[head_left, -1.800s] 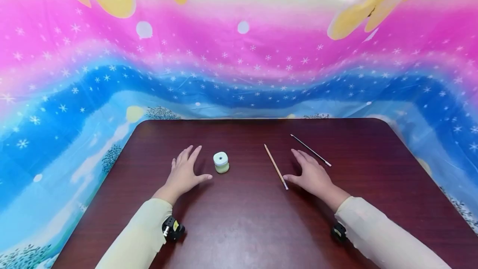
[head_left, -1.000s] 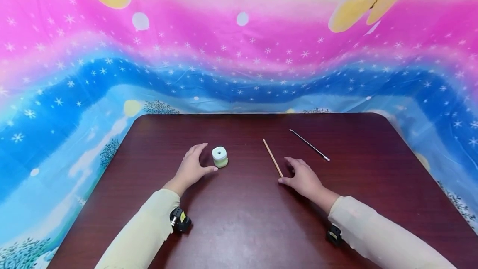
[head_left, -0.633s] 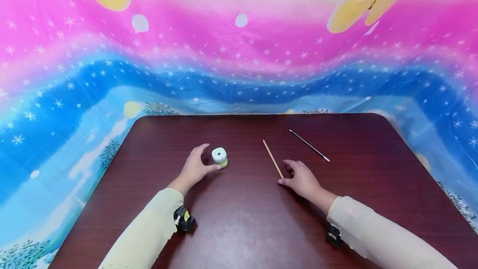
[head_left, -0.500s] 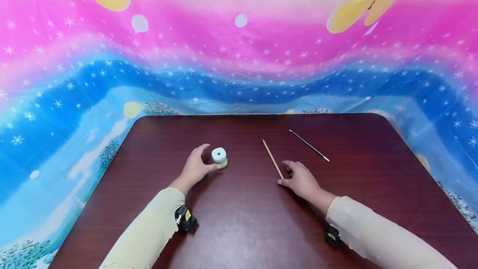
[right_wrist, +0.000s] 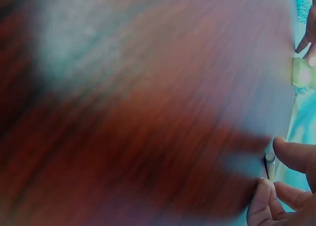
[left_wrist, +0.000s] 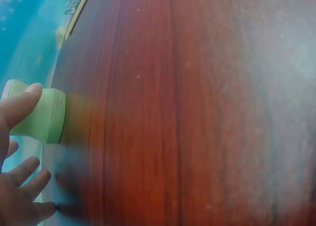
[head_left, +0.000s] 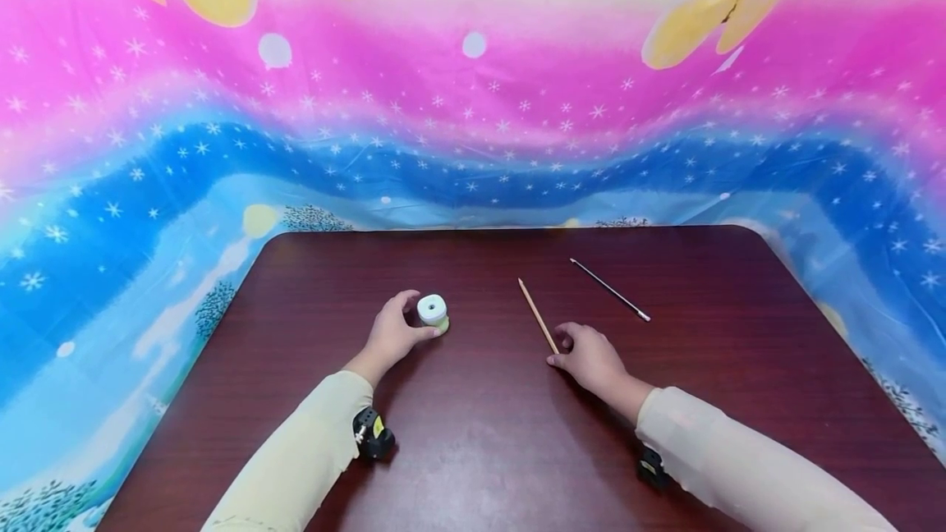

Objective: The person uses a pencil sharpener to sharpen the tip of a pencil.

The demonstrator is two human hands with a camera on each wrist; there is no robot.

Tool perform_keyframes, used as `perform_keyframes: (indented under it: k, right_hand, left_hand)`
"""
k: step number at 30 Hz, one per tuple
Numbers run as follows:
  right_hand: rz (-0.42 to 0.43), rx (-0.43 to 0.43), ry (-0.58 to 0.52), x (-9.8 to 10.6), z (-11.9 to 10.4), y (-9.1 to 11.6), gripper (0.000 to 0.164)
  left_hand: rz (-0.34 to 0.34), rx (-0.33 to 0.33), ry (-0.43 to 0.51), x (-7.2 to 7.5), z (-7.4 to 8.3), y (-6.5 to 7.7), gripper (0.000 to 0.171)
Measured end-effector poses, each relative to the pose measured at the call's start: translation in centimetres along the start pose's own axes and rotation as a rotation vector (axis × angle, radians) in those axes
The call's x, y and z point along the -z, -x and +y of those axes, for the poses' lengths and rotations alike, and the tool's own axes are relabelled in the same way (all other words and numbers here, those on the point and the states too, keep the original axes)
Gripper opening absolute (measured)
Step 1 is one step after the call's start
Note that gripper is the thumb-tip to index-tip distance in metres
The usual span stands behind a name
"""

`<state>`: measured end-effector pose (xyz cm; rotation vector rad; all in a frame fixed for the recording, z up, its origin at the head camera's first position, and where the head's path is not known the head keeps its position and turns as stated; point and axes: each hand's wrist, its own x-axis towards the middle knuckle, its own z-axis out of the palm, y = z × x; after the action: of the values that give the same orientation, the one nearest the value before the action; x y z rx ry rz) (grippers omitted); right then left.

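Observation:
A white and pale green pencil sharpener [head_left: 432,309] with a hole in its top stands upright on the table. My left hand [head_left: 389,332] grips it from the left, thumb across its near side and forefinger behind. In the left wrist view, the thumb lies over the green body of the sharpener [left_wrist: 43,115] while the other fingers spread below. A natural-wood pencil [head_left: 537,314] lies right of centre, point away from me. My right hand [head_left: 591,358] is at its eraser end, thumb and bent fingers on either side. The right wrist view shows the pencil's end [right_wrist: 270,158] in the gap between them.
A dark pencil [head_left: 609,289] with a white end lies farther back on the right, beyond my right hand. The dark red-brown table [head_left: 473,433] has rounded far corners. A colourful printed cloth [head_left: 473,154] hangs behind it and along both sides.
My left hand has moved right to the sharpener and its fingers have closed in around it. My right hand has shifted slightly nearer me and left, its fingers bending more at the pencil's end.

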<state>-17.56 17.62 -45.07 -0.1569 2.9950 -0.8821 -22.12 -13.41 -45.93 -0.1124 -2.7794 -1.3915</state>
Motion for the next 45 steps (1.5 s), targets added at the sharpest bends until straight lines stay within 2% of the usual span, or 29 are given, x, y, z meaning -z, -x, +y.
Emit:
perform_keyframes:
  k: [5, 12, 19, 27, 37, 45]
  right_hand:
    - [0.012, -0.011, -0.008, -0.15, -0.1, -0.03, 0.035]
    - [0.008, -0.028, -0.015, -0.25, -0.31, -0.17, 0.033]
    - [-0.004, -0.021, 0.036, -0.04, -0.47, -0.44, 0.022]
    - [0.008, 0.01, 0.072, 0.14, -0.51, -0.61, 0.009]
    - [-0.009, -0.007, 0.075, 0.27, -0.43, -0.75, 0.008]
    - [-0.003, -0.027, 0.063, 0.59, 0.11, -0.75, 0.01]
  left_hand:
    - [0.002, -0.019, 0.004, -0.51, 0.08, 0.01, 0.068]
    - [0.026, 0.007, 0.018, -0.78, 0.03, 0.0, 0.059]
    - [0.03, 0.024, -0.018, -0.65, 0.05, 0.18, 0.05]
    - [0.031, 0.037, 0.023, -0.57, 0.11, 0.27, 0.048]
    - [0.056, -0.001, 0.027, -0.34, 0.3, 0.4, 0.047]
    - [0.088, -0.058, 0.052, -0.17, 0.4, 0.35, 0.046]
